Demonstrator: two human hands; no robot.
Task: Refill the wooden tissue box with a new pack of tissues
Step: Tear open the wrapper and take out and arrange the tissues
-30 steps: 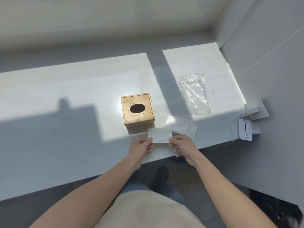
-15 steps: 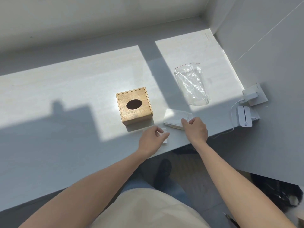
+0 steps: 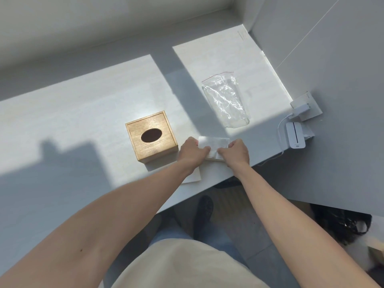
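The wooden tissue box (image 3: pixel 151 137) stands on the white table (image 3: pixel 83 113), its top closed with a dark oval slot. Just right of it lies a white stack of tissues (image 3: pixel 214 144). My left hand (image 3: pixel 192 151) grips the stack's left side and my right hand (image 3: pixel 235 151) grips its right side, fingers curled over the near edge. A single flat white sheet (image 3: pixel 194 175) lies on the table under my left wrist, near the table's front edge.
An empty clear plastic bag (image 3: pixel 225 100) with a red seal strip lies behind the stack. A white device (image 3: pixel 295 138) with a cable and a wall plug (image 3: pixel 301 110) sit at the table's right end, beside a grey wall. My legs and a shoe show below the table edge.
My left hand left the single sheet on the table and moved right onto the tissue stack. Both hands now hold the stack, one on each side.
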